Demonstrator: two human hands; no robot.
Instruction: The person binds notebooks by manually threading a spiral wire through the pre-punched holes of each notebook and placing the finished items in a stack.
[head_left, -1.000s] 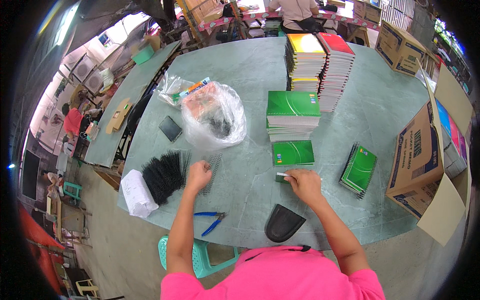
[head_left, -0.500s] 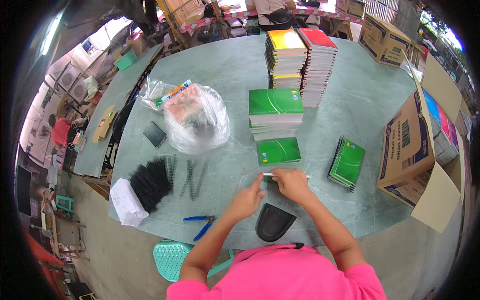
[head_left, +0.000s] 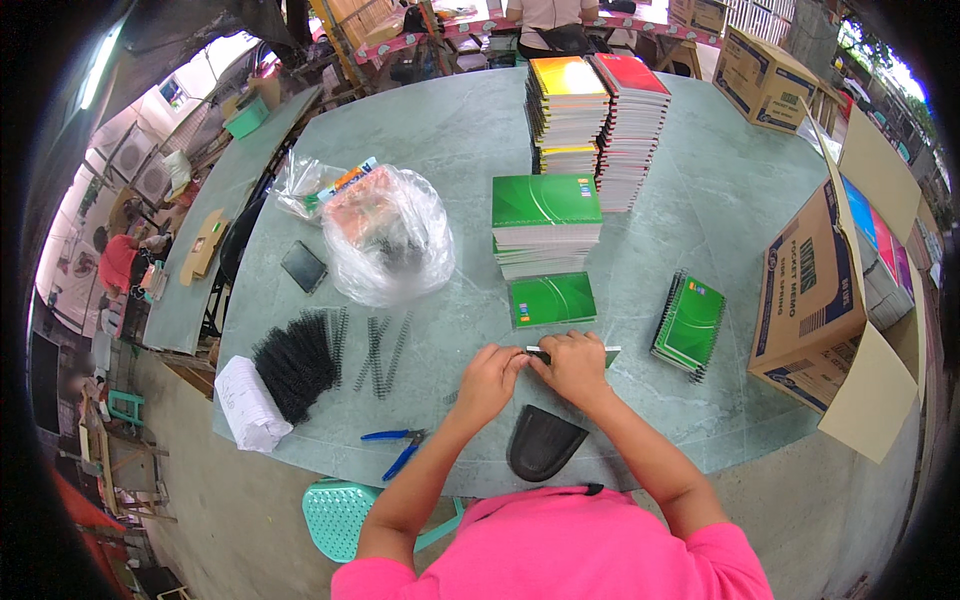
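My right hand is closed on a small green-covered notebook, held with its pale page edge up; most of it is hidden under the hand. At the notebook's left end, my left hand pinches with thumb and fingers. A short piece of black spiral coil shows beside that hand and seems to run into its grip. Just beyond my hands lies a loose green notebook, in front of a stack of green notebooks. Nearer my body rests a black curved pad.
Black spiral coils lie left, beside a white wrapped bundle and blue-handled cutters. Farther back are a phone-like dark object and plastic bag. Coil-bound notebooks and an open carton stand right; tall notebook stacks behind.
My left hand's raised index finger has come down, and its fingers now pinch at the notebook's left end. The right hand keeps its hold, with the notebook tilted slightly differently.
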